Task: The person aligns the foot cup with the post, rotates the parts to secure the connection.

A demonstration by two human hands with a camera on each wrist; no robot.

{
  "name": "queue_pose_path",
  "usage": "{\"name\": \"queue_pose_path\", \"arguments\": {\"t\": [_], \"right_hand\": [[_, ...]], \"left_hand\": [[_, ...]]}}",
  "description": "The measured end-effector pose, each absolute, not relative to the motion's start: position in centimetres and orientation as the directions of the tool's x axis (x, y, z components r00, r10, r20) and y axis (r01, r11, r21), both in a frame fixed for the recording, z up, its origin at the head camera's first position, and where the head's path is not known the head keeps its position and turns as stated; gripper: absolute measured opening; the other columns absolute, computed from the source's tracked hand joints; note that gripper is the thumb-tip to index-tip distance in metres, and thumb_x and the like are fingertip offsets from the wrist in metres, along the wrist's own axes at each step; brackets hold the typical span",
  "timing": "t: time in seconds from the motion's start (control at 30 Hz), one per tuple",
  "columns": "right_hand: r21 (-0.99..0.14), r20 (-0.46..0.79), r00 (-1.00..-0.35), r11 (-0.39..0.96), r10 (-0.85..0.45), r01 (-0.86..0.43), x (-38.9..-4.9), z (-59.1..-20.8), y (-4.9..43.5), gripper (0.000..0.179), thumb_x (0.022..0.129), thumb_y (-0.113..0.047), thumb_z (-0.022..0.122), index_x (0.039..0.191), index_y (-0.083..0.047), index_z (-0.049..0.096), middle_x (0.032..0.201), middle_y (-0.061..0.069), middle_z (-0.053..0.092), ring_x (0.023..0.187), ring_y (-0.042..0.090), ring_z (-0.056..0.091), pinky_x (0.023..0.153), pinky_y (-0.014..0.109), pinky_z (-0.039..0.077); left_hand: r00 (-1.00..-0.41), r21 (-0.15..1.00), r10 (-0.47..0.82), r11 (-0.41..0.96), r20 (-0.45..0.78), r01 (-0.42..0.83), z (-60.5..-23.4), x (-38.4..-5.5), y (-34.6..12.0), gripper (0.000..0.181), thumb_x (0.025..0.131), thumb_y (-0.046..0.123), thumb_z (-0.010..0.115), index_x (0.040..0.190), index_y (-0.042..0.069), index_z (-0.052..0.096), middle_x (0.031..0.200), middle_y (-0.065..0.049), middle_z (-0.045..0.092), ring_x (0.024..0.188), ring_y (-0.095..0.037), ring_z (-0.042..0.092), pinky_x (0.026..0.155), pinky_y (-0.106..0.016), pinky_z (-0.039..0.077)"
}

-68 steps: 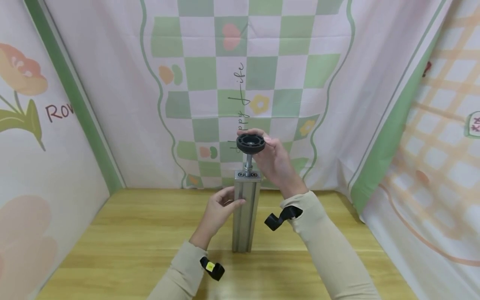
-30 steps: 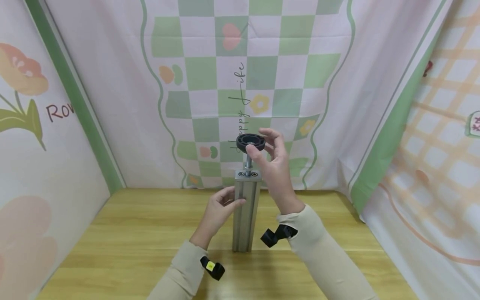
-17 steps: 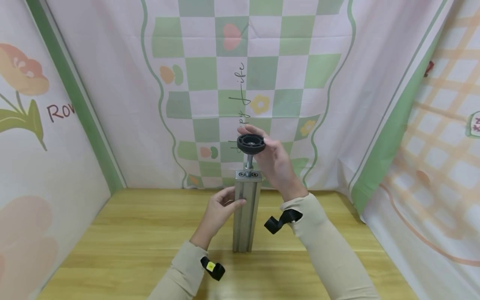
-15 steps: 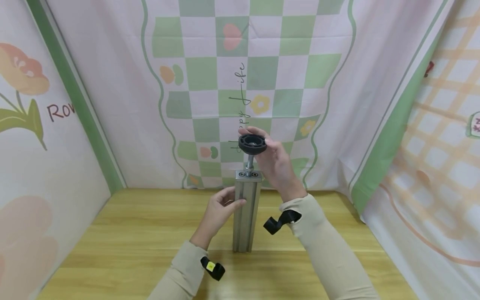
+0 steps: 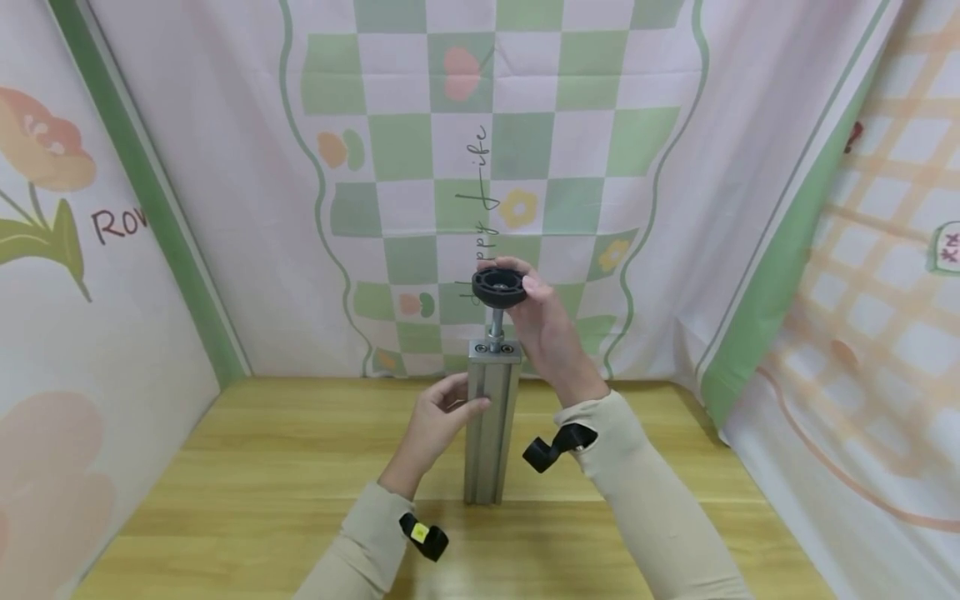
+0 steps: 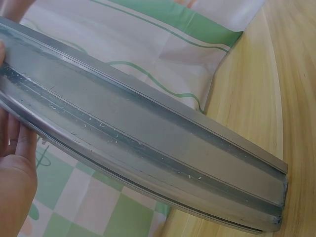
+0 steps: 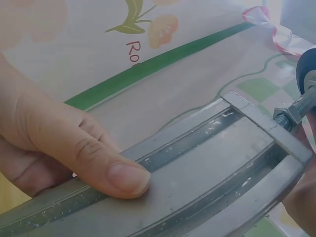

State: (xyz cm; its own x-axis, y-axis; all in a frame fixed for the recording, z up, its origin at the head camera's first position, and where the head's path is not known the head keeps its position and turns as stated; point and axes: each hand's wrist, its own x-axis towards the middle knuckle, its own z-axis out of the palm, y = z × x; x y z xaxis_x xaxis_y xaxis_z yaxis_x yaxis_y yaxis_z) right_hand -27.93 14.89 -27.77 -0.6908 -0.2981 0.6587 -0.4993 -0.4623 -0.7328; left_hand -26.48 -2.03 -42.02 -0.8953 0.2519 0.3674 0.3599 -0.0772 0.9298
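Note:
An aluminium profile with slots along its length stands upright on the wooden table. Out of its top end plate rises a threaded stem with a hex nut, bearing a black round levelling foot. My left hand grips the profile's upper part, thumb across the near face, as the right wrist view shows up close. Up at the levelling foot, my right hand pinches its rim from the right, thumb at the near right side and fingers behind. Parts of those fingers are hidden by the foot.
The wooden table reaches back to a hanging cloth with green and white checks. Printed cloths also hang at the left and right. Black straps with camera mounts sit on both wrists.
The right thumb swung onto the near side of the levelling foot and back to its right rim, the wrist turning with it. The foot wobbled slightly; the left hand and profile stayed put.

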Motion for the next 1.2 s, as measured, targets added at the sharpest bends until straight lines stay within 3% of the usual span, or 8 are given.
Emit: {"name": "queue_pose_path", "arguments": {"t": [0.23,0.4,0.6,0.8,0.93,1.0,1.13,1.2], "right_hand": [[-0.699,0.710,-0.673,-0.321,-0.208,-0.639,-27.6,-28.5,14.7,0.032,0.100,-0.029,0.044,0.124,-0.012,0.056,0.138,0.024,0.052,0.130,0.033,0.048,0.116,0.044,0.025],[-0.677,0.733,-0.672,-0.205,-0.108,-0.707,-27.1,-29.1,14.3,0.026,0.101,-0.030,0.048,0.121,-0.016,0.057,0.142,0.025,0.049,0.127,0.030,0.051,0.109,0.040,0.036],[-0.686,0.722,-0.691,-0.150,-0.025,-0.712,-26.0,-29.2,13.7,0.033,0.099,-0.030,0.059,0.125,-0.010,0.057,0.142,0.015,0.050,0.112,0.030,0.054,0.092,0.036,0.047],[-0.709,0.704,-0.710,-0.030,0.024,-0.704,-25.3,-29.1,13.3,0.043,0.096,-0.033,0.068,0.132,-0.015,0.054,0.120,0.009,0.054,0.099,0.029,0.053,0.068,0.030,0.046],[-0.695,0.719,-0.694,0.032,0.042,-0.718,-25.3,-28.8,13.3,0.048,0.093,-0.032,0.072,0.135,-0.020,0.052,0.123,0.006,0.050,0.101,0.026,0.048,0.078,0.033,0.043],[-0.678,0.735,-0.676,0.063,0.050,-0.733,-25.3,-28.6,13.3,0.054,0.091,-0.034,0.074,0.137,-0.020,0.050,0.127,0.005,0.047,0.106,0.024,0.047,0.091,0.039,0.040],[-0.650,0.759,-0.650,0.089,0.033,-0.755,-25.6,-28.4,13.4,0.070,0.087,-0.047,0.075,0.143,-0.018,0.044,0.137,0.003,0.043,0.124,0.018,0.041,0.107,0.047,0.032],[-0.655,0.754,-0.657,0.063,-0.011,-0.753,-25.7,-28.3,13.6,0.074,0.090,-0.052,0.069,0.149,-0.018,0.039,0.146,0.002,0.038,0.135,0.015,0.035,0.111,0.051,0.028]], "left_hand": [[-0.905,0.936,0.241,-0.070,0.352,0.345,-42.1,-26.4,-2.0,0.048,0.087,0.031,0.081,0.128,0.010,0.066,0.109,-0.008,0.069,0.105,-0.025,0.064,0.098,-0.035,0.052],[-0.910,0.939,0.232,-0.067,0.343,0.337,-42.2,-26.3,-2.0,0.049,0.088,0.029,0.080,0.129,0.007,0.064,0.109,-0.009,0.068,0.105,-0.024,0.064,0.098,-0.035,0.052],[-0.908,0.937,0.234,-0.062,0.347,0.343,-42.4,-26.5,-2.1,0.046,0.088,0.028,0.080,0.128,0.009,0.066,0.107,-0.008,0.068,0.103,-0.024,0.064,0.097,-0.034,0.052],[-0.901,0.931,0.235,-0.061,0.364,0.360,-42.3,-26.6,-2.1,0.043,0.089,0.027,0.079,0.126,0.010,0.067,0.107,-0.008,0.068,0.103,-0.024,0.064,0.098,-0.035,0.052],[-0.902,0.932,0.237,-0.060,0.360,0.357,-42.3,-26.6,-2.1,0.043,0.089,0.028,0.079,0.126,0.011,0.067,0.108,-0.007,0.068,0.104,-0.024,0.064,0.099,-0.035,0.052],[-0.901,0.932,0.239,-0.064,0.361,0.356,-42.2,-26.6,-2.1,0.043,0.089,0.027,0.079,0.126,0.011,0.067,0.108,-0.007,0.068,0.104,-0.024,0.064,0.099,-0.035,0.052],[-0.897,0.930,0.246,-0.073,0.368,0.361,-42.2,-26.7,-2.0,0.044,0.089,0.029,0.079,0.127,0.011,0.067,0.109,-0.008,0.068,0.104,-0.025,0.064,0.098,-0.036,0.052],[-0.896,0.929,0.248,-0.073,0.369,0.362,-42.1,-26.7,-1.9,0.044,0.088,0.029,0.080,0.127,0.012,0.067,0.109,-0.008,0.068,0.104,-0.024,0.064,0.098,-0.035,0.052]]}}
